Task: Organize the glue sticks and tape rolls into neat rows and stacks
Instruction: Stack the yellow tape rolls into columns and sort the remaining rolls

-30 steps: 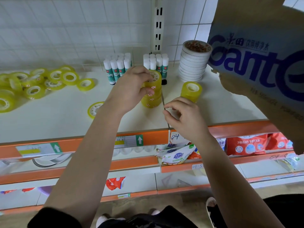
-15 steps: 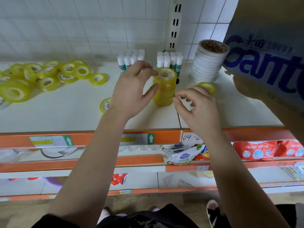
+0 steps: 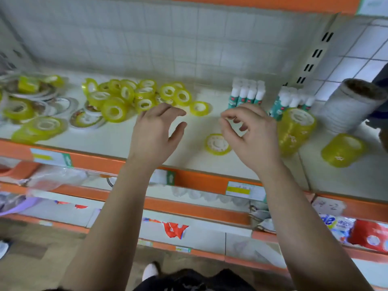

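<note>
A loose heap of yellow tape rolls (image 3: pixel 134 95) lies on the white shelf (image 3: pixel 117 139) at left. A tall yellow tape stack (image 3: pixel 295 131) stands at right, with a shorter yellow stack (image 3: pixel 342 150) beyond it. One flat roll (image 3: pixel 217 143) lies between my hands. Two upright groups of glue sticks (image 3: pixel 246 94) and glue sticks (image 3: pixel 292 101) stand at the back. My left hand (image 3: pixel 155 131) hovers with relaxed fingers and holds nothing. My right hand (image 3: pixel 249 133) hovers left of the tall stack, fingers loosely curled, empty.
A stack of white tape rolls (image 3: pixel 349 106) stands at the far right. Flat white rolls (image 3: pixel 84 120) lie mixed in the heap at left. An orange shelf edge (image 3: pixel 201 181) with price tags runs in front. Lower shelves hold packaged goods (image 3: pixel 367 234).
My left hand let go of the tall yellow stack and moved left. My right hand drew away to the left too. The view swung left, showing the loose heap.
</note>
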A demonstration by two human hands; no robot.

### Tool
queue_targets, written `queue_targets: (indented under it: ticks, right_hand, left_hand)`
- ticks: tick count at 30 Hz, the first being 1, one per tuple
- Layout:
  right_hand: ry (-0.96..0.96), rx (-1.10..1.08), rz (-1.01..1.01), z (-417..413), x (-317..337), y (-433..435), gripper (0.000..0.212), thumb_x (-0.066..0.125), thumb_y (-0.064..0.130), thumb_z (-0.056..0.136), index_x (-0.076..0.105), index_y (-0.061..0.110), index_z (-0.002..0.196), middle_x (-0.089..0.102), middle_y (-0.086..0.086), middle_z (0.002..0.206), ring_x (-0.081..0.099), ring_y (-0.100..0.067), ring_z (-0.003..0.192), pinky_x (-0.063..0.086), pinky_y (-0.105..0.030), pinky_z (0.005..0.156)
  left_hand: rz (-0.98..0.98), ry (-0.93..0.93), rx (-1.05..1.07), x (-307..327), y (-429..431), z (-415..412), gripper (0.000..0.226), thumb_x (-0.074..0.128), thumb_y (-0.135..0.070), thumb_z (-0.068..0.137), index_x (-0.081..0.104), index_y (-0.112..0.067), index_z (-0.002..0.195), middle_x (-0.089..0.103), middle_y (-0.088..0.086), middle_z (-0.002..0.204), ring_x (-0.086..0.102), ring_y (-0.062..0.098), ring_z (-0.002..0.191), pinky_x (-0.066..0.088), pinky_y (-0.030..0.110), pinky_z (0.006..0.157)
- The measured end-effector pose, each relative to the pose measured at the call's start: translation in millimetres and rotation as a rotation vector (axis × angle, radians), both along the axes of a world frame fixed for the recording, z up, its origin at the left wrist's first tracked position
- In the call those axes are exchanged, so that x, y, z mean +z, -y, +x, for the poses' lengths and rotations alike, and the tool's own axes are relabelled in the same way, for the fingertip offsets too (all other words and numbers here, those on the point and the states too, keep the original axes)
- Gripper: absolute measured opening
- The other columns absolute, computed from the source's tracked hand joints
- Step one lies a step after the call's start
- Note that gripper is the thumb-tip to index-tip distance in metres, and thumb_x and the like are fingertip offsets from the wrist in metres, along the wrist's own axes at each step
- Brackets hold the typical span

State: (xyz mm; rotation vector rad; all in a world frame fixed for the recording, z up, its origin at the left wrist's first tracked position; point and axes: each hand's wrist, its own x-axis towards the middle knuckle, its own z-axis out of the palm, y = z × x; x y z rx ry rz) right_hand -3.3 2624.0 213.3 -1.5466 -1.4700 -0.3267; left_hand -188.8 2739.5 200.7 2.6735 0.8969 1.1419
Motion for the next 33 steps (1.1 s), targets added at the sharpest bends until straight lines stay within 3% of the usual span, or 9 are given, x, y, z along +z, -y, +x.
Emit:
queue_targets:
  ticks: [9, 16, 23, 33]
  right_hand:
    - [-0.058, 0.074, -0.082, -91, -18, -92, 0.009, 0.066, 0.019, 0.083, 0.073, 0.014, 0.087, 0.066, 0.001, 0.086, 0.061, -0.015, 0.079, 0.054, -0.035, 0.069]
    - [-0.083, 0.11, -0.163, -146, -27, -150, 0.023, 0.059, 0.032, 0.081, 0.074, 0.015, 0.088, 0.066, 0.0, 0.088, 0.062, -0.018, 0.081, 0.055, -0.039, 0.071]
    - [-0.052, 0.097, -0.281, -170, -36, -189, 0.019, 0.066, 0.029, 0.079, 0.074, 0.014, 0.089, 0.063, -0.004, 0.092, 0.063, -0.023, 0.084, 0.052, -0.034, 0.073]
    - [-0.077, 0.042, -0.298, -175, -50, -196, 0.027, 0.073, 0.031, 0.074, 0.067, 0.015, 0.095, 0.058, -0.002, 0.107, 0.059, -0.024, 0.1, 0.051, -0.04, 0.084]
  left_hand:
    - [-0.017, 0.022, 0.091, -12, -66, -96, 0.023, 0.059, -0.024, 0.089, 0.071, -0.011, 0.104, 0.068, 0.007, 0.097, 0.066, 0.033, 0.084, 0.053, 0.044, 0.073]
    - [-0.018, 0.051, 0.087, -21, -113, -150, 0.019, 0.06, -0.018, 0.089, 0.071, -0.011, 0.102, 0.067, 0.007, 0.097, 0.065, 0.033, 0.085, 0.052, 0.048, 0.072]
    - [-0.019, 0.038, 0.068, -25, -149, -179, 0.022, 0.057, -0.021, 0.089, 0.071, -0.011, 0.102, 0.066, 0.008, 0.097, 0.064, 0.033, 0.088, 0.052, 0.049, 0.073]
    - [-0.012, 0.053, 0.042, -33, -160, -186, 0.018, 0.06, -0.019, 0.09, 0.071, -0.011, 0.101, 0.067, 0.006, 0.094, 0.063, 0.029, 0.085, 0.05, 0.046, 0.073]
